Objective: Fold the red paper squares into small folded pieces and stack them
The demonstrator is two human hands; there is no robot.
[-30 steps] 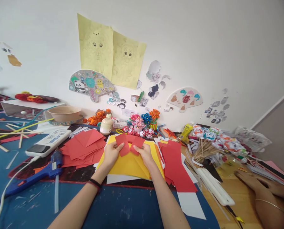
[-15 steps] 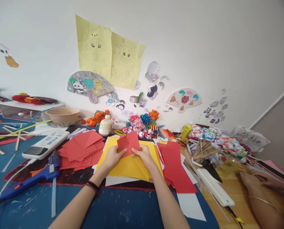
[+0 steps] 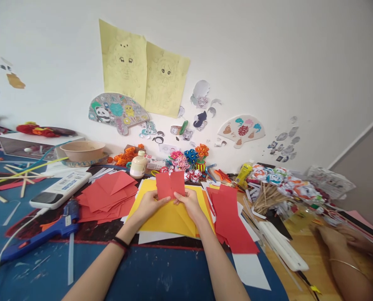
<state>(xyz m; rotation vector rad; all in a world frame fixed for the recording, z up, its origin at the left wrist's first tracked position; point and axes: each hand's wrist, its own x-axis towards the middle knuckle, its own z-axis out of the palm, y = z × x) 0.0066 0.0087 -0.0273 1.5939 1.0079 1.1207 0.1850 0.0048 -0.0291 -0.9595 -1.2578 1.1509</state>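
My left hand [image 3: 148, 205] and my right hand [image 3: 189, 202] hold a small folded red paper [image 3: 170, 184] between them, its two halves standing up side by side above the yellow sheets [image 3: 169, 217]. Each hand pinches a lower corner of the paper. A pile of red paper squares [image 3: 106, 194] lies to the left of my hands. Long red strips [image 3: 232, 223] lie to the right.
A blue glue gun [image 3: 44, 234] and a white power strip [image 3: 61, 188] lie at the left. A bottle [image 3: 138, 164], paper flowers [image 3: 186, 161] and a bowl [image 3: 82, 149] stand by the wall. Another person's hand [image 3: 343, 240] rests at the right, near wooden sticks [image 3: 267, 196].
The red paper, spread flat and wide a second ago, has been folded together and raised upright between my hands. The other person's hand at the right shifted slightly.
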